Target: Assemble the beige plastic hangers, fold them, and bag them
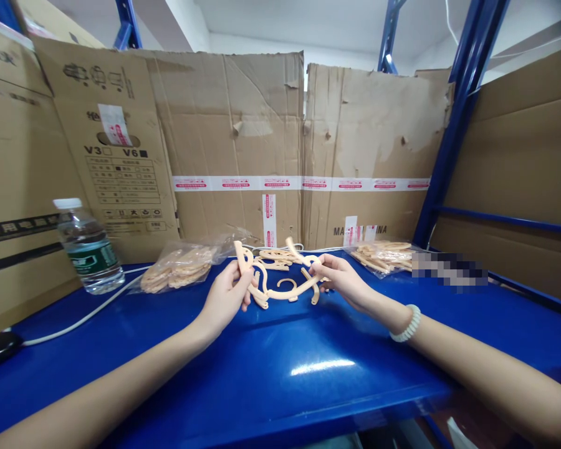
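Both my hands hold one peach-coloured plastic piece point(280, 292), a curved part with hooks, just above the blue shelf surface point(280, 368). My left hand point(228, 294) grips its left end with fingers closed around it. My right hand point(340, 279), with a white bead bracelet at the wrist, pinches its right end. More loose pieces of the same kind point(277, 257) lie just behind the held one.
Two clear bags of the same plastic pieces lie on the shelf, one at the left point(180, 267) and one at the right point(383, 254). A water bottle point(88, 248) stands at the left beside a white cable point(79, 321). Cardboard boxes point(234, 143) wall the back and sides.
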Action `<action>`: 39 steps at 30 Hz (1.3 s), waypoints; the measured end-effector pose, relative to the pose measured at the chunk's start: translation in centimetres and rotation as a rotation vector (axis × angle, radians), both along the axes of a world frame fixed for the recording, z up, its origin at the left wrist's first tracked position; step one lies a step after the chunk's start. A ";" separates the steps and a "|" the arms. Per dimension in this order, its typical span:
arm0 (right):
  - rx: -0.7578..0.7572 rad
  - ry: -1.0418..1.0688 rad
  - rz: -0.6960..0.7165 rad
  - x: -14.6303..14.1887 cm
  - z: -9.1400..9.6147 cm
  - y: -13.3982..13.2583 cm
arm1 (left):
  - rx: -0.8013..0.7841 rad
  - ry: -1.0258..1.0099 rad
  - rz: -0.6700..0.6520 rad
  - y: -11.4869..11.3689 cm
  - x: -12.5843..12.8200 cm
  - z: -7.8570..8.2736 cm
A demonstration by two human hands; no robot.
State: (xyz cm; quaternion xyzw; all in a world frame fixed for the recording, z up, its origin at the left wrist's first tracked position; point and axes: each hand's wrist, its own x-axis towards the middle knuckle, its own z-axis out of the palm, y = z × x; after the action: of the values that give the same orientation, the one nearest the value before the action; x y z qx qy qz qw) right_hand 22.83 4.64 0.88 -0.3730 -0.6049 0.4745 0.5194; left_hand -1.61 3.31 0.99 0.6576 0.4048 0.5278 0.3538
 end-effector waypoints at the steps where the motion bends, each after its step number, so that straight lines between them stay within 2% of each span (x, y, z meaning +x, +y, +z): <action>1: 0.010 0.018 -0.006 0.1 -0.1 0.1 | 0.015 0.037 -0.005 0.0 -0.1 0.0; 4: 0.038 0.064 0.035 0.1 -0.2 0.3 | 0.055 0.134 -0.001 -0.1 -0.4 0.0; 8: -0.013 0.089 0.084 -0.2 -0.2 0.0 | 0.061 0.254 -0.040 -0.6 -0.3 0.1; 16: 0.012 -0.012 0.221 -1.6 -0.5 -1.4 | 0.069 0.558 -0.118 -2.2 1.0 0.0; 19: 0.044 -0.003 0.224 -1.9 -1.1 -1.5 | -0.003 0.489 -0.251 -2.4 1.2 -0.4; 22: 0.096 -0.013 0.226 -2.0 -1.6 -1.3 | -0.174 0.316 -0.415 -2.4 1.3 -0.5; 25: 0.181 -0.037 0.229 -1.9 -1.8 -1.3 | -0.285 0.225 -0.473 -2.4 1.5 -0.5; 28: 0.323 -0.152 0.202 -1.8 -1.8 -1.5 | -0.321 0.210 -0.416 -2.4 1.7 -0.8; 32: 0.603 -0.358 0.158 -1.5 -1.4 -1.6 | -0.362 0.126 -0.358 -2.1 1.9 -1.9; 35: 0.757 -0.430 0.161 -1.3 -1.1 -1.6 | -0.345 0.148 -0.386 -1.9 1.8 -2.4; 39: 0.836 -0.452 0.208 -1.2 -0.9 -1.6 | -0.214 0.325 -0.423 -2.3 1.6 -1.9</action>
State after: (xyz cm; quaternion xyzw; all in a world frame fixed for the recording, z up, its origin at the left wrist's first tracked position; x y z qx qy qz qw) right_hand 21.59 3.01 -0.04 -0.1640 -0.8754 0.1474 0.4301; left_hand -0.05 0.98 -0.93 0.7625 0.3633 0.2842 0.4537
